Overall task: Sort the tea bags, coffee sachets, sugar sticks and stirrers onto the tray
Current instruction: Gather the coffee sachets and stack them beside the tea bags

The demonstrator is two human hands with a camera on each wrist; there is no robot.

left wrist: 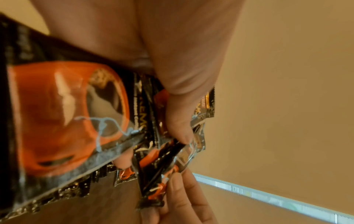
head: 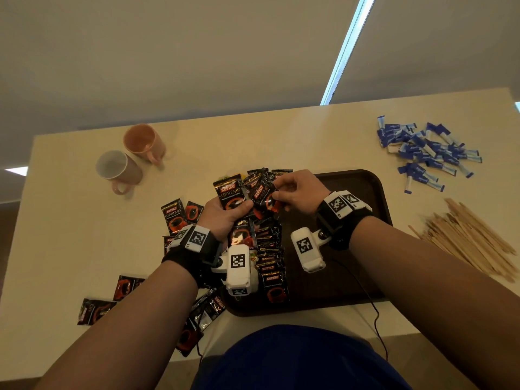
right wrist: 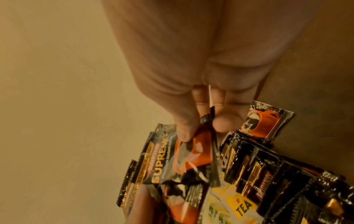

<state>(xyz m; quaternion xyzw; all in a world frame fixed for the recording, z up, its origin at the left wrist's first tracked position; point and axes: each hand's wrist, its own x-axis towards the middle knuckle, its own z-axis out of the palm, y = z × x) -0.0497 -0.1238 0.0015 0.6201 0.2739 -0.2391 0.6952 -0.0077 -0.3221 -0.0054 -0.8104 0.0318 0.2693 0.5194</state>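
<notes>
Now left hand [head: 222, 213] fingers grip coffee sachets [head: 231, 192]; right hand [head: 298, 192] fingers pinch one.

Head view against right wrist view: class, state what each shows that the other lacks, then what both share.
Only the head view shows the two mugs, the blue sugar sticks, the wooden stirrers, the tray and the left hand gripping sachets. Only the right wrist view shows a yellow tea bag. Both show the right hand pinching a coffee sachet.
</notes>
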